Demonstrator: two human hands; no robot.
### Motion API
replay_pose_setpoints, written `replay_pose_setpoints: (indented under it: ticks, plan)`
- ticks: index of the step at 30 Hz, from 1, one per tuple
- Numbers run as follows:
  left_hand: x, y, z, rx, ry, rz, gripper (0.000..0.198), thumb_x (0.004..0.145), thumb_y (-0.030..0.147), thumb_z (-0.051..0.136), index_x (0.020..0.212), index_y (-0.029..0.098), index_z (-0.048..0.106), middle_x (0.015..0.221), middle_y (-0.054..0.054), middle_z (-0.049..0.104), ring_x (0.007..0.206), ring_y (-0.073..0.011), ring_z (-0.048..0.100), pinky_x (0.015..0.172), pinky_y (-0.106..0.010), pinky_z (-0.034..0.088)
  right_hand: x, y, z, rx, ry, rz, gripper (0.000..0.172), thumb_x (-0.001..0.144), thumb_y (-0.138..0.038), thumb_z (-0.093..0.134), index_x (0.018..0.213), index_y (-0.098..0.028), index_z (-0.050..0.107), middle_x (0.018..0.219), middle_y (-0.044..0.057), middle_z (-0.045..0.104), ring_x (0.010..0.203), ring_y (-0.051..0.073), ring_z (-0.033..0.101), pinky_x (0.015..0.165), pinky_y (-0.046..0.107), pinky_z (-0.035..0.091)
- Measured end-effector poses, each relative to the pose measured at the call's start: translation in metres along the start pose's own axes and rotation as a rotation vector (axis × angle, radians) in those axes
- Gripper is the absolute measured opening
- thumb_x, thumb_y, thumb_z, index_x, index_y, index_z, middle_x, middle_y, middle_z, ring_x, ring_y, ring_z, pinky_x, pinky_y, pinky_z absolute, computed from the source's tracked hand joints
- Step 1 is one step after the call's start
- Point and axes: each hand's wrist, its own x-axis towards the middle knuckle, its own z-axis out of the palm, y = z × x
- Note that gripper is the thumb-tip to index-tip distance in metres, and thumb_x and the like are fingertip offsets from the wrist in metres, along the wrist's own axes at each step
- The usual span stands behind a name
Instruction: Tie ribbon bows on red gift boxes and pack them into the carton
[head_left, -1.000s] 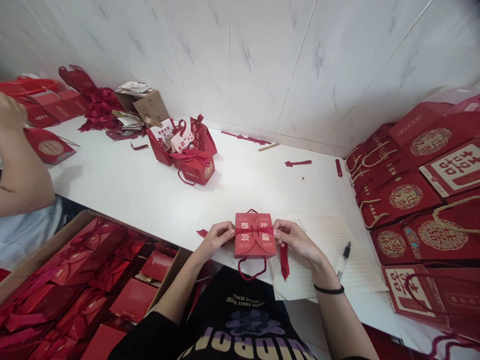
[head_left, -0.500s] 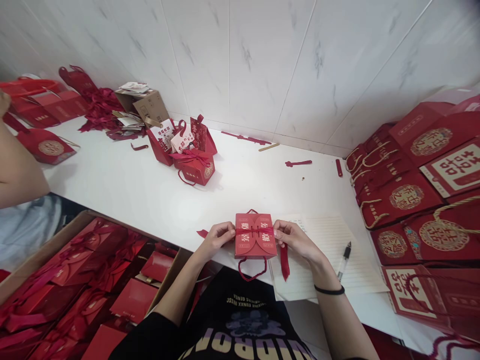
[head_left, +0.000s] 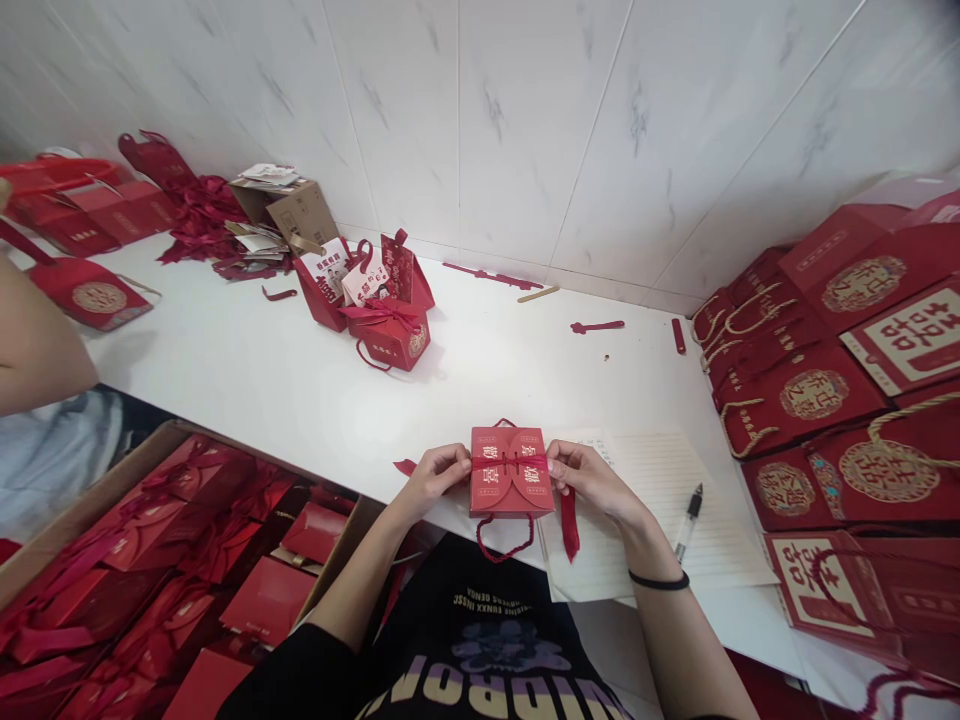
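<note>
A small red gift box [head_left: 491, 490] with gold lettering and a rope handle lies at the table's front edge. Across its top runs a thin red ribbon [head_left: 529, 461], passing through slots at the middle. My left hand [head_left: 433, 478] pinches the ribbon at the box's left side, and a ribbon end pokes out behind it. At the right side my right hand [head_left: 586, 474] pinches the ribbon too, with a loose tail [head_left: 570, 525] hanging below. Both hands are at the box's edges, fingers closed.
Lined paper [head_left: 660, 500] with a pen [head_left: 689, 522] lies right of the box. Red gift bags [head_left: 817, 395] are stacked far right. Several decorated boxes [head_left: 390, 335] stand left of centre. A carton [head_left: 169, 430] of red boxes is lower left, beside another person's arm [head_left: 41, 340].
My hands, the gift box and the ribbon look unmoved. At the far left, the other person's arm has shifted slightly.
</note>
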Motion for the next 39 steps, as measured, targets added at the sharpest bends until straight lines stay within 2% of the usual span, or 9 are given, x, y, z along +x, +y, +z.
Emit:
replay_pose_setpoints:
  ticks: [11, 25, 31, 35, 39]
  plan:
    - [0.000, 0.003, 0.001, 0.045, 0.005, -0.002, 0.045, 0.075, 0.053, 0.060, 0.059, 0.017, 0.040, 0.055, 0.005, 0.039, 0.051, -0.0073, 0.029, 0.052, -0.022, 0.021, 0.000, 0.000, 0.000, -0.010, -0.001, 0.010, 0.046, 0.073, -0.057, 0.071, 0.068, -0.017, 0.050, 0.056, -0.004, 0.045, 0.049, 0.009, 0.037, 0.050, 0.023, 0.027]
    - [0.000, 0.005, 0.002, 0.095, -0.002, 0.005, 0.046, 0.076, 0.056, 0.058, 0.060, 0.016, 0.040, 0.060, 0.003, 0.043, 0.055, -0.0089, 0.035, 0.053, -0.022, 0.025, 0.000, -0.004, 0.005, -0.009, 0.015, -0.003, 0.050, 0.071, -0.062, 0.070, 0.065, -0.019, 0.046, 0.053, -0.006, 0.042, 0.047, 0.009, 0.035, 0.048, 0.023, 0.026]
    - [0.000, 0.005, -0.001, 0.100, 0.025, -0.027, 0.044, 0.074, 0.053, 0.059, 0.060, 0.016, 0.040, 0.059, 0.003, 0.043, 0.056, -0.0090, 0.034, 0.053, -0.022, 0.024, -0.002, -0.004, 0.002, -0.047, 0.021, -0.004, 0.047, 0.073, -0.060, 0.069, 0.068, -0.018, 0.049, 0.054, -0.005, 0.042, 0.048, 0.010, 0.036, 0.050, 0.024, 0.026]
    - [-0.004, 0.012, -0.005, 0.147, 0.043, 0.000, 0.038, 0.077, 0.045, 0.057, 0.059, 0.016, 0.041, 0.057, 0.004, 0.040, 0.056, -0.0087, 0.034, 0.054, -0.023, 0.025, -0.008, -0.009, -0.003, -0.063, 0.028, -0.003, 0.042, 0.077, -0.055, 0.068, 0.068, -0.018, 0.051, 0.054, -0.005, 0.043, 0.049, 0.010, 0.037, 0.051, 0.024, 0.026]
    - [-0.007, 0.027, -0.005, 0.220, 0.052, 0.010, 0.033, 0.080, 0.039, 0.054, 0.059, 0.016, 0.043, 0.056, 0.004, 0.041, 0.055, -0.0086, 0.036, 0.052, -0.023, 0.025, -0.017, -0.025, -0.006, -0.070, 0.032, -0.043, 0.039, 0.080, -0.052, 0.066, 0.068, -0.018, 0.053, 0.054, -0.003, 0.045, 0.051, 0.013, 0.041, 0.052, 0.026, 0.031]
